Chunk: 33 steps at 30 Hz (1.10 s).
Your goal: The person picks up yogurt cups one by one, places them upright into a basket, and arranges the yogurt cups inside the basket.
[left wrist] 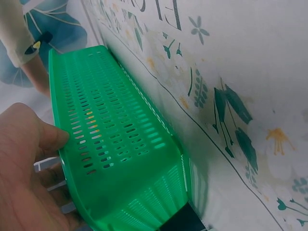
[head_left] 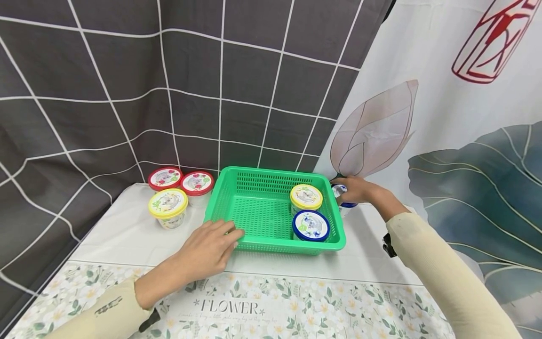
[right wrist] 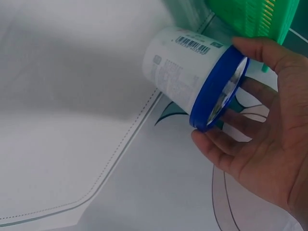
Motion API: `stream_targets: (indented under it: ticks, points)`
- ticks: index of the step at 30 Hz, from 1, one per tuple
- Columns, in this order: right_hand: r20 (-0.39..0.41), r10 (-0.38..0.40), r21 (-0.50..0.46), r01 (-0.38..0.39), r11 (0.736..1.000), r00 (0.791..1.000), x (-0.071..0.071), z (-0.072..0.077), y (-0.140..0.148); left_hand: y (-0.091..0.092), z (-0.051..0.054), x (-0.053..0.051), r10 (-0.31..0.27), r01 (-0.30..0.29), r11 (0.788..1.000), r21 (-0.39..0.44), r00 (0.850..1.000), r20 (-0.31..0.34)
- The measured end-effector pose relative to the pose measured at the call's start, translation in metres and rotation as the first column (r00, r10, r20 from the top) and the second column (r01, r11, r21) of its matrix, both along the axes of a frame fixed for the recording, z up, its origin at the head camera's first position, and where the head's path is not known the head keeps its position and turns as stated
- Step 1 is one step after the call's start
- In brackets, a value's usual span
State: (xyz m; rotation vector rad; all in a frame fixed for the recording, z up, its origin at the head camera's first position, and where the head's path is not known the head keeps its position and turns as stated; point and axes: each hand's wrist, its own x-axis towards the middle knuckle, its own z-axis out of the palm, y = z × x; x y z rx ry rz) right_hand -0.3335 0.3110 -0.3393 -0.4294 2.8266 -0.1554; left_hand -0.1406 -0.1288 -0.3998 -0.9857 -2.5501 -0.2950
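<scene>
My left hand (head_left: 211, 247) grips the front left rim of a green plastic basket (head_left: 271, 244); in the left wrist view the thumb lies outside the wall, the fingers behind it. Inside the basket, at its right end, sit a yellow-lidded tub (head_left: 306, 195) and a blue-lidded tub (head_left: 311, 226). Beyond the basket's right side, my right hand (head_left: 357, 188) holds another blue-lidded tub (right wrist: 185, 72) by its lid. The right wrist view shows thumb and fingers spread round the lid's edge, with a barcode on the white side. In the head view that hand partly hides this tub.
Left of the basket stand two red-lidded tubs (head_left: 165, 178) and a yellow-lidded tub (head_left: 168, 205), close together. A dark checked curtain (head_left: 190, 84) hangs behind the table, with a printed white cloth (head_left: 440, 108) at the right. A floral cloth (head_left: 254, 306) covers the table's front.
</scene>
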Motion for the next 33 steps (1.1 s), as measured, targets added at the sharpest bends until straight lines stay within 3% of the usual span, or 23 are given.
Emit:
stream_targets:
  ticks: [12,23,33]
  points:
    - [0.014,-0.021,-0.003,0.021,1.0,1.0,0.006,0.004,-0.002,0.0,-0.001,0.0,0.001,-0.001,1.0,0.0,1.0,-0.001]
    - [0.003,0.013,0.03,-0.013,0.999,1.0,0.012,0.013,-0.001,0.0,0.0,0.0,0.007,-0.007,1.0,-0.01,1.0,-0.005]
    - [0.04,-0.003,0.022,0.002,1.0,0.999,0.015,0.02,0.003,0.0,0.0,0.001,0.004,-0.004,1.0,-0.008,1.0,-0.017]
